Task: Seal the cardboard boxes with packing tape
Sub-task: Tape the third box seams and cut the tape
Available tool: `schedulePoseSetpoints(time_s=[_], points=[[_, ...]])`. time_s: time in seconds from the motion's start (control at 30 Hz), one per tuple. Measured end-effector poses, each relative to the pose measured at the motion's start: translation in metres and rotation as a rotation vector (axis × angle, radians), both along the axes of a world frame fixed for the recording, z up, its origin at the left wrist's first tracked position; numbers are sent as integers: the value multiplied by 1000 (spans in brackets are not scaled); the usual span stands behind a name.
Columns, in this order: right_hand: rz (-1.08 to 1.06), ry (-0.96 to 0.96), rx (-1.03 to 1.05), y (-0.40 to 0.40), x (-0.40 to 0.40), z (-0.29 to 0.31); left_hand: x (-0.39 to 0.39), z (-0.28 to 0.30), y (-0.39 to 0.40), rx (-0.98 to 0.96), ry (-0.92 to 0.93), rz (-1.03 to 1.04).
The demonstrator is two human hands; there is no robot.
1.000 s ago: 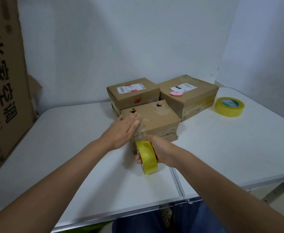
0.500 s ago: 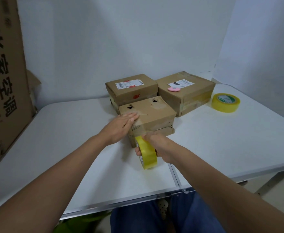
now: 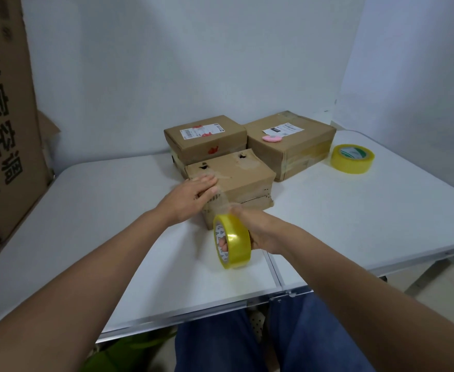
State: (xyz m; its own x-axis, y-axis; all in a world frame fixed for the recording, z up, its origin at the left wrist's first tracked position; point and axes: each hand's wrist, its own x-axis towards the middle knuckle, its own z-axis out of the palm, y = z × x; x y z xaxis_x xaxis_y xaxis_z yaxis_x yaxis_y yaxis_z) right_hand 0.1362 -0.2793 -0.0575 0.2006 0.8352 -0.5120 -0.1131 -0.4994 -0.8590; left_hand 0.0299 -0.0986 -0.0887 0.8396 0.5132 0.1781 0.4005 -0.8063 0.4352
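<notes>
A small worn cardboard box with two torn holes on top sits nearest me on the white table. My left hand lies flat with straight fingers on the box's near left corner, pressing clear tape down. My right hand grips a yellow tape roll, fingers through its core, just in front of the box. A clear strip of tape runs from the roll up to the box under my left fingers.
Two more cardboard boxes stand behind: one with a label and a bigger one with a pink oval object on top. A second yellow tape roll lies at the right. A tall printed carton leans at the left.
My right hand has drawn the roll a little back from the box towards me, lengthening the strip. My left hand stays pressed on the box's near left corner.
</notes>
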Motion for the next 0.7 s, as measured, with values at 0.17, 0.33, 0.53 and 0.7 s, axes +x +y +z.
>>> schedulePoseSetpoints(time_s=[0.17, 0.33, 0.53, 0.7], points=[[66, -82, 12, -8, 3, -1, 0, 2, -2, 28, -19, 20], [75, -102, 11, -11, 1, -6, 1, 2, -3, 29, -39, 22], [107, -79, -14, -5, 0, -5, 3, -3, -1, 79, -38, 13], [103, -58, -1, 1, 6, -4, 7, -7, 0, 217, 27, 25]])
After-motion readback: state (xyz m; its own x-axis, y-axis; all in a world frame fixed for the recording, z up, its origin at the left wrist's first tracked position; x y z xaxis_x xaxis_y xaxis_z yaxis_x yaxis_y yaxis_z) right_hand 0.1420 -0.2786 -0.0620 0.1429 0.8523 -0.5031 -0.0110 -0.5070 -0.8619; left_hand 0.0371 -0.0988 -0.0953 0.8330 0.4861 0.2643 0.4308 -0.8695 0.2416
